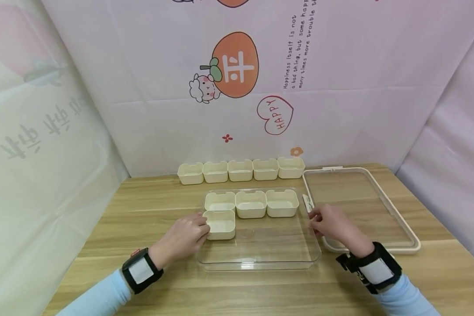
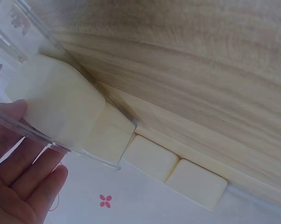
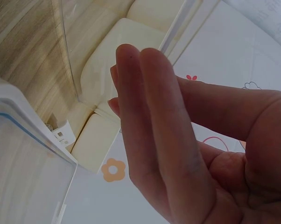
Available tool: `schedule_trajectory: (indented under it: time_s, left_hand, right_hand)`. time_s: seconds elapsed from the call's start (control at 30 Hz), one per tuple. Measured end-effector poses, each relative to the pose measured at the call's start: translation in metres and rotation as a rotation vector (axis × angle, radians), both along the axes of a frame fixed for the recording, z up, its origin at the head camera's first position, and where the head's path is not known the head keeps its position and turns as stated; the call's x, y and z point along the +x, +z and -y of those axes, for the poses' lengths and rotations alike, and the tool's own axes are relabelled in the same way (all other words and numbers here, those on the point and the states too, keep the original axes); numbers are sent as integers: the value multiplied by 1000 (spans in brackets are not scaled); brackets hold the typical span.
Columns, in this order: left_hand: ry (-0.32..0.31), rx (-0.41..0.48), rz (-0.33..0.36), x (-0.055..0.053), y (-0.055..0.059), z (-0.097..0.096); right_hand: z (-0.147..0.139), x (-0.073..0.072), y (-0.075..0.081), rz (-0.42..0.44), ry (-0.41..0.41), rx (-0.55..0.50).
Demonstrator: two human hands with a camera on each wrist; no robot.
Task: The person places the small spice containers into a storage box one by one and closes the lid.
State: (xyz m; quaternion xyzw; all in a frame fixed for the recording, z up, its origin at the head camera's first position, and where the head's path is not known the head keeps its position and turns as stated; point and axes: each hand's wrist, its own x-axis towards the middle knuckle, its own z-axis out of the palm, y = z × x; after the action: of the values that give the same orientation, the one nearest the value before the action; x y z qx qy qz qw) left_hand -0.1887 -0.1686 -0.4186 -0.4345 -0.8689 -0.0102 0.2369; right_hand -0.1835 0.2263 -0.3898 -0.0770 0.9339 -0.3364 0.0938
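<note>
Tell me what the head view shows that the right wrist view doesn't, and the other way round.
Only the head view shows the left hand, at the front-left cream bin, and the whole back row of five bins.

Only the right wrist view shows a thin blue line along the frame of the clear lid.

Both show the right hand, the lid, part or all of the clear tray, some cream bins and the orange flower print.
</note>
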Motion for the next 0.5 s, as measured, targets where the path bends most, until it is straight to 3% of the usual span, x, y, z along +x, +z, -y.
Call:
schedule_trajectory:
  time_s: [0.5]
  left_hand:
    - [-3,7,6,2,0,0]
  right_hand:
    - [1,-1,0,2,-2,1]
